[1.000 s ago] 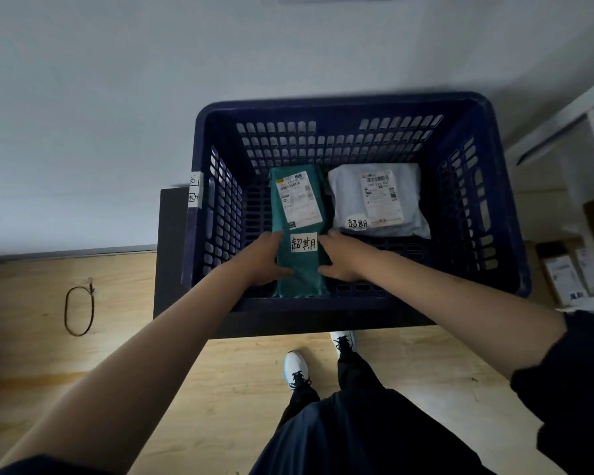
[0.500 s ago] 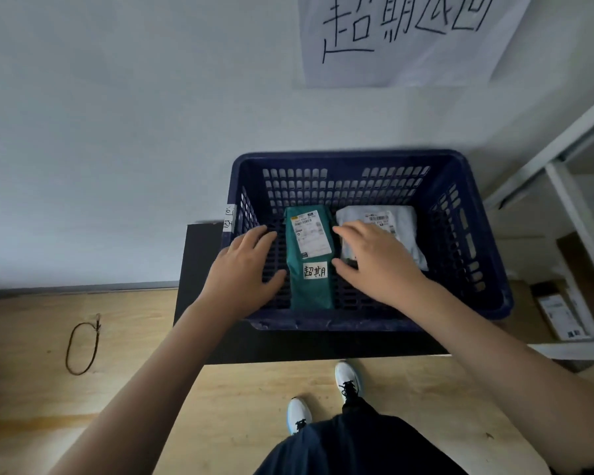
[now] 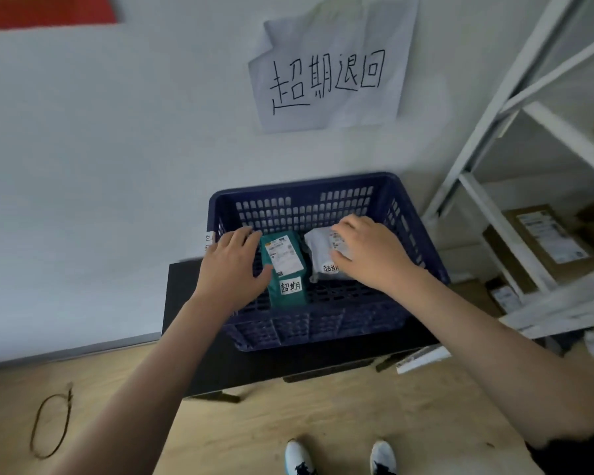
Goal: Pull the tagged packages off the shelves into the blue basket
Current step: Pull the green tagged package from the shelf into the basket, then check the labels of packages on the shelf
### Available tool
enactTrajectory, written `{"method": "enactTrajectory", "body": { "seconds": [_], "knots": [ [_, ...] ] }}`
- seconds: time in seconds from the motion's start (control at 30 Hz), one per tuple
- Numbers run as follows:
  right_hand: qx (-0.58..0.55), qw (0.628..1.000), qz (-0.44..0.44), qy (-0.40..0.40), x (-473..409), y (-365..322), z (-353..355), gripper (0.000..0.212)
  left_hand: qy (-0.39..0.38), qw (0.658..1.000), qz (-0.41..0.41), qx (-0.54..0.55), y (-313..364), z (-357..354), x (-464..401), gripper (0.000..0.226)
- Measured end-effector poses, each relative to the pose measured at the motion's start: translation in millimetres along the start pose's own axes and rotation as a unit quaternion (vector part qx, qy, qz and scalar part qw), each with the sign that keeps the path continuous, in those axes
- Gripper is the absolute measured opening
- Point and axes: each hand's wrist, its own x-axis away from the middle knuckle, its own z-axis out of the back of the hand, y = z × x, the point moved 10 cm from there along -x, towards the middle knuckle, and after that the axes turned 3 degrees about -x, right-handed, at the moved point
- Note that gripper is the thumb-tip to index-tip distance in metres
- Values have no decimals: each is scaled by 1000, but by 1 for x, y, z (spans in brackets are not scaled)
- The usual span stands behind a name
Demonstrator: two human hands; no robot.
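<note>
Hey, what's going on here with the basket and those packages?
A person is standing over a blue basket set on a low black stand against the wall. Two tagged packages lie inside it: a green package and a white package beside it. The left hand is open at the green one's edge, the right hand open over the white one. More parcels sit on the white shelves to the right.

A parcel storeroom or pickup depot: a white metal shelf rack [image 3: 515,186] at the right holds labelled cardboard boxes [image 3: 549,241], a handwritten paper sign [image 3: 330,73] is stuck on the bare wall, and a blue basket [image 3: 323,323] of tagged mail packages [image 3: 285,269] sits on a low black table [image 3: 186,303].
</note>
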Motion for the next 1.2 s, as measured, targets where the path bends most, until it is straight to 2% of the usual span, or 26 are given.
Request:
{"method": "enactTrajectory", "body": {
  "seconds": [0.43,0.83,1.03,1.2],
  "knots": [
    [13,999,1,44,154,65,66,50,43,999,29,-8,133,52,91,69],
    [28,998,-11,62,334,188,109,53,62,998,-16,14,358,68,158,65],
    [24,997,-25,74,349,272,131,51,39,999,-12,4,418,65,141,66],
    [34,997,-8,75,344,325,140,48,64,998,-11,9,463,71,110,66]
  ]
}}
